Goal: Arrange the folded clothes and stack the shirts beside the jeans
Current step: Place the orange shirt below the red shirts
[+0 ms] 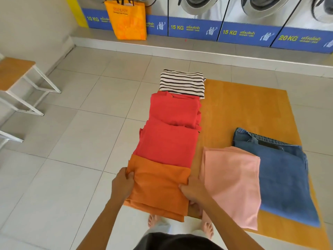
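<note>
Both hands, left (124, 183) and right (191, 191), clenched on folded orange cotton shirt (158, 188) at near left edge of orange floor mat (243, 109), pale pink folded shirt (232, 184) already touching folded blue denim jeans (281, 170); red shirts (171, 127) and striped shirt (182, 83) not yet stacked.

Bare mat (239, 112) beyond jeans (281, 170); left floor (72, 141) clear.

A floor (75, 109) of pale grey tiles is seen, edged at the back by a raised step (198, 46). Washing machines (196, 17) with blue capacity labels are lined along it. A wooden bench (16, 73) on white legs is set at the left wall (36, 24).
</note>
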{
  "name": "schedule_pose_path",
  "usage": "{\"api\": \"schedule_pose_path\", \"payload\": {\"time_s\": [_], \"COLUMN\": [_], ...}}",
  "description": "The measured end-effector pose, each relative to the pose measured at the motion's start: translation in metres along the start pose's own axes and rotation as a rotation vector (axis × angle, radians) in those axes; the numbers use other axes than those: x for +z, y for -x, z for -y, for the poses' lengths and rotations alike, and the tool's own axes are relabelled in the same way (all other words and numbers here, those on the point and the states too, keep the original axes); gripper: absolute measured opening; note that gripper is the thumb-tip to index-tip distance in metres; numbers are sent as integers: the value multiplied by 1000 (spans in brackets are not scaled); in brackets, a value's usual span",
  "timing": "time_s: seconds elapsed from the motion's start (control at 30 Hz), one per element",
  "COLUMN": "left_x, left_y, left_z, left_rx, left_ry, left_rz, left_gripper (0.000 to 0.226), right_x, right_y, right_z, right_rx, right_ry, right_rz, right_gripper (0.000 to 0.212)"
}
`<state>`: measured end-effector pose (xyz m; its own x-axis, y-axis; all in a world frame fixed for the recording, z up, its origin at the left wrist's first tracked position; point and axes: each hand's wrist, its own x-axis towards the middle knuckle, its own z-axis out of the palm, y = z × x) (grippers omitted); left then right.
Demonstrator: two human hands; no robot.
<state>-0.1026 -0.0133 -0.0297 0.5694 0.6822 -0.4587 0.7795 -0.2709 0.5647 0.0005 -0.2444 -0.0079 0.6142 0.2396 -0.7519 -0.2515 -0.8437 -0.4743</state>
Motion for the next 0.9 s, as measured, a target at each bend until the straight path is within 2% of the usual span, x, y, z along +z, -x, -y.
{"api": "schedule_pose_path", "payload": {"time_s": [0.17,0.43,0.57,0.67,0.73,0.9], "left_x": [2,4,2,-2,-2,7], "left_y": [-9,-7,4,10,14,33], "left_z": [1,-1,-9,-21,-33,-73], "left_rx": [42,34,31,151,234,428], "left_ry": [-14,18,69,30,20,75], "left_rz": [-18,-22,-107,-169,-163,-135], "left_gripper": [13,33,42,41,40,33], "right_x": [11,14,14,16,16,-7], "right_y": [3,7,7,10,14,26], "right_z": [0,7,8,7,5,2], "right_rx": [-13,7,23,18,-8,-61], "right_ry": [-43,-15,-12,-2,8,-52], "right_rz": [-103,-127,-146,-187,-267,-447], "right_gripper": [58,56,51,36,11,6]}}
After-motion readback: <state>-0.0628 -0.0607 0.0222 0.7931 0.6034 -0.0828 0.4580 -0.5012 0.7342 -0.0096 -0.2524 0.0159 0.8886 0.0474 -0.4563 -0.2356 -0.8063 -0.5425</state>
